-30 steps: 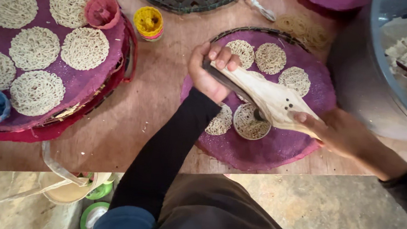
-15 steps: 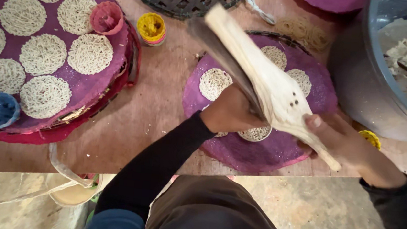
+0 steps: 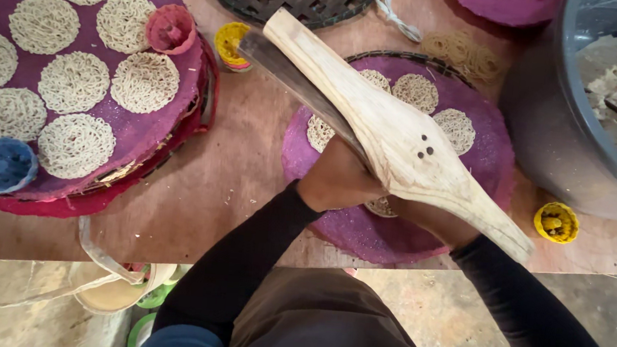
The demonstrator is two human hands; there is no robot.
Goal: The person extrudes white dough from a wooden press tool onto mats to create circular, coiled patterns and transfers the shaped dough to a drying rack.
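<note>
Left hand (image 3: pixel 338 180) grips the long pale wooden press (image 3: pixel 400 141) from below; right hand (image 3: pixel 438 222), mostly hidden under its tapered handle end, appears closed on it too. Press hangs tilted above the round purple woven mat (image 3: pixel 487 167) near the surface's front edge, over four thin noodle discs (image 3: pixel 416 92). Risk, as judged: the press's dark lower arm (image 3: pixel 287 75) could swing into the small yellow cup (image 3: pixel 230 44) (just beside its tip) or drop and crush a disc. Grey dough basin (image 3: pixel 550 135) sits close at the right.
</note>
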